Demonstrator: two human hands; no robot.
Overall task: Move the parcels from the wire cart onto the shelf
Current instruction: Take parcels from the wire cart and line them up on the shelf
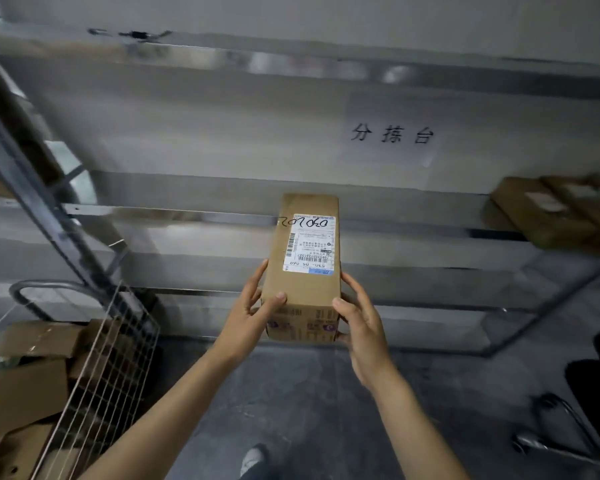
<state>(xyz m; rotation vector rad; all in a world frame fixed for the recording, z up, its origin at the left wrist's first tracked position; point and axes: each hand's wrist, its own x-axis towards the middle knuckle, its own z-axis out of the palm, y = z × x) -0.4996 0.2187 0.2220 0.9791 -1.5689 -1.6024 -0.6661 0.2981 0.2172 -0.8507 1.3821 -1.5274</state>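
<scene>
While your left hand (253, 317) and right hand (361, 327) clasp long brown labelled cardboard parcel (303, 271) before grey metal shelf (187, 213), unplaced: brown boxes (548, 216) shelved right of hands; tan cartons (25, 386) wait in silver wire cart (118, 344) left of hands.

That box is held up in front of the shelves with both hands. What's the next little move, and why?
Probably ease the box forward and set it down on the shelf. The left hand and right hand grip its near end, the shelf stretch ahead looks bare, and other boxes lie further right.
</scene>
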